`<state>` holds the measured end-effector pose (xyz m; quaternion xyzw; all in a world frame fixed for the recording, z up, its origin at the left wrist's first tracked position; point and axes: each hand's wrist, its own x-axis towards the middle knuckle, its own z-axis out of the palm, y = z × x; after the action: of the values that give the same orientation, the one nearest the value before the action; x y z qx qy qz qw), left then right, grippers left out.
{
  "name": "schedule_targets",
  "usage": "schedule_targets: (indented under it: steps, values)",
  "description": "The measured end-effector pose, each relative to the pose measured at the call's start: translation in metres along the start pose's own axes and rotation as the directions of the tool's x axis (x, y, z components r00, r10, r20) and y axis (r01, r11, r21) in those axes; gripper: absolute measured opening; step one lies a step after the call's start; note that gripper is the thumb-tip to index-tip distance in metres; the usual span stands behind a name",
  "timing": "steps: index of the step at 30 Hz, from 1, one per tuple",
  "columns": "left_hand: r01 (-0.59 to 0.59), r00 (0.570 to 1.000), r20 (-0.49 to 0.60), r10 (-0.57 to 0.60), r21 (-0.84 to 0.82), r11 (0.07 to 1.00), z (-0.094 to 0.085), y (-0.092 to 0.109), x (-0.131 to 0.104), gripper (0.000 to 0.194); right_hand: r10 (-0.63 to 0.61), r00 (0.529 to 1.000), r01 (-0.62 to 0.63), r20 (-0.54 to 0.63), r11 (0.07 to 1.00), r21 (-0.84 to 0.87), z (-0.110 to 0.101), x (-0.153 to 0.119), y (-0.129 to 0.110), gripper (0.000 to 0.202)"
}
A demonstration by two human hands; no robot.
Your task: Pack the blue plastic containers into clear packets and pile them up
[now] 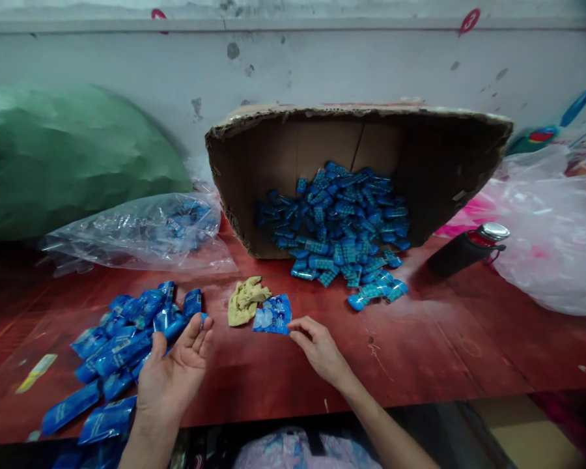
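My left hand point(176, 371) is palm up, its thumb apart from its loosely curled fingers. A small blue patch shows at its fingertips; I cannot make out what it is. Behind and beside this hand lies a pile of filled blue packets point(122, 352). My right hand point(320, 352) pinches the lower right corner of a flat, printed blue packet point(273, 315) between thumb and forefinger. That packet lies near the middle of the red table, against a crumpled yellowish cloth point(247, 299).
A cardboard box point(449, 176) on its side spills many small blue wrapped pieces point(342, 215) onto the red table point(420, 352). A clear plastic bag point(141, 234) and a green sack point(73, 156) stand left. Right are a black bottle point(461, 251) and pinkish plastic bags point(557, 241).
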<state>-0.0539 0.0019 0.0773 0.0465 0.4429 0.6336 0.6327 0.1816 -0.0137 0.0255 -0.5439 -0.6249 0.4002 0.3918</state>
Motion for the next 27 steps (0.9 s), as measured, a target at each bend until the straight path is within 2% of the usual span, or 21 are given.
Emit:
schedule_targets:
  steps: [2,3,5,7,9,11,14,16,18,20,22,25,27]
  values:
    - [-0.001,0.999,-0.038,0.007,0.162,0.987,0.001,-0.003,0.003,0.031,-0.032,0.999,0.042,0.044,0.968,-0.249,0.005,0.013,-0.004,0.022]
    - [-0.038,0.998,-0.034,0.049,0.280,0.959,0.003,-0.010,0.004,0.025,-0.015,0.998,0.038,0.063,0.920,-0.391,0.008,0.020,-0.004,0.026]
    - [-0.179,0.982,0.039,0.186,0.514,0.839,0.008,-0.027,0.006,0.024,0.040,0.997,0.010,0.070,0.793,-0.609,0.016,0.032,-0.002,0.025]
    - [-0.309,0.948,0.149,0.279,0.634,0.709,0.014,-0.045,0.007,0.029,0.078,0.996,-0.018,0.054,0.714,-0.700,0.024,0.040,0.002,0.015]
    - [-0.364,0.931,0.247,0.268,0.652,0.665,0.019,-0.059,0.007,0.030,0.078,0.996,-0.029,0.036,0.700,-0.714,0.029,0.044,0.007,0.011]
    - [-0.362,0.931,0.295,0.217,0.650,0.668,0.019,-0.070,0.006,0.028,0.071,0.997,-0.035,0.019,0.684,-0.729,0.030,0.044,0.010,0.015]
    - [-0.307,0.949,0.266,0.167,0.679,0.667,0.014,-0.084,0.004,0.027,0.053,0.998,-0.023,0.018,0.676,-0.736,0.026,0.042,0.008,0.015]
    - [-0.313,0.950,0.245,0.196,0.699,0.643,0.009,-0.089,0.002,0.027,0.028,0.999,0.005,0.033,0.679,-0.734,0.022,0.039,0.006,0.020]
    - [-0.407,0.913,0.303,0.272,0.704,0.582,0.007,-0.088,0.001,0.024,-0.003,0.999,0.034,0.043,0.676,-0.736,0.020,0.036,0.007,0.023]
    - [-0.518,0.853,0.369,0.368,0.678,0.522,0.009,-0.080,0.002,0.022,-0.040,0.998,0.060,0.045,0.673,-0.737,0.021,0.034,0.014,0.013]
    - [-0.567,0.817,0.369,0.444,0.654,0.500,0.014,-0.069,0.007,0.022,-0.116,0.992,0.116,0.049,0.696,-0.709,0.024,0.035,0.023,0.016]
    - [-0.590,0.793,0.349,0.498,0.643,0.489,0.019,-0.060,0.014,0.021,-0.212,0.976,0.183,0.041,0.714,-0.675,0.027,0.039,0.035,0.022]
    - [-0.573,0.809,0.342,0.477,0.638,0.514,0.018,-0.065,0.017,0.027,-0.247,0.969,0.201,0.022,0.733,-0.649,0.026,0.039,0.036,0.023]
